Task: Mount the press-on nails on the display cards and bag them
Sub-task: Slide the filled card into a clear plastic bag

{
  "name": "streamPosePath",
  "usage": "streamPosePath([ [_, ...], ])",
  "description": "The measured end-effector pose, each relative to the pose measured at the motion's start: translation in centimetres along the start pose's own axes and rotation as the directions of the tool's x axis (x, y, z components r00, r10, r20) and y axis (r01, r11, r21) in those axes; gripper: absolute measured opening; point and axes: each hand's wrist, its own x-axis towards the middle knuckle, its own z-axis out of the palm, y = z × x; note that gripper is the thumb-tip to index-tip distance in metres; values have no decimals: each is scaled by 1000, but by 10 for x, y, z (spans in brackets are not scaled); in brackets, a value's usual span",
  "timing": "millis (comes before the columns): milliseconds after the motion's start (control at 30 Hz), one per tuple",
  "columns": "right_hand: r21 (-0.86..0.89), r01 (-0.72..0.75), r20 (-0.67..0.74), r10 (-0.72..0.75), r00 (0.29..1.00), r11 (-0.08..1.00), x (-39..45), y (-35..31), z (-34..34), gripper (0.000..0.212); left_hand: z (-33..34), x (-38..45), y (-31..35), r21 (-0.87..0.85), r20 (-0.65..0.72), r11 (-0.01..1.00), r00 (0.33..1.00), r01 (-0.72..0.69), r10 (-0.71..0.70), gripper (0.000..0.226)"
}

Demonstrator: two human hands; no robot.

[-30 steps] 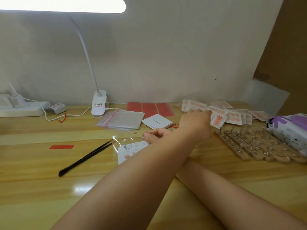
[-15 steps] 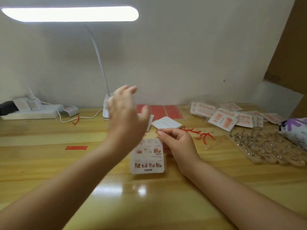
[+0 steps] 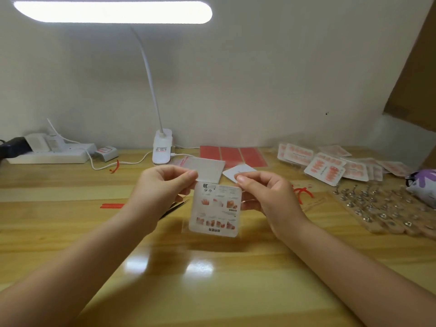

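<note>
A white display card in a clear bag (image 3: 215,210) is held upright above the wooden table (image 3: 70,232), its printed back facing me. My left hand (image 3: 162,190) pinches the bag's top left corner and my right hand (image 3: 266,197) pinches its top right edge. A heap of bagged nail cards (image 3: 328,167) lies at the back right. Wooden strips with metal nail holders (image 3: 387,208) lie at the right. A stack of clear bags (image 3: 205,167) sits behind the held card.
Black tweezers (image 3: 173,208) lie under my left hand. Red adhesive sheets (image 3: 233,154) and a small white card (image 3: 238,172) lie at the back middle. A clip lamp (image 3: 162,147), power strip (image 3: 47,154), red strips (image 3: 112,205) and a purple pack (image 3: 422,182) are around.
My left hand came back from the card heap at the right and took the bag's top corner. The bagged card was lifted off the table and now hangs upright between both hands.
</note>
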Motion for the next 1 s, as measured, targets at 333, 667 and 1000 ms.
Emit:
streamPosePath([
  [333,-83,49,123,-39,992,995,3,-16,-7,8,-6,-1,5,-112,122,989,986,-100,113,15],
  [667,-58,79,223,-64,973,995,8,-22,-15,11,-17,5,6,-76,193,982,963,-174,186,12],
  [1000,2,60,342,-57,938,998,9,-24,-24,8,-23,2,14,-154,268,959,924,-238,272,14],
])
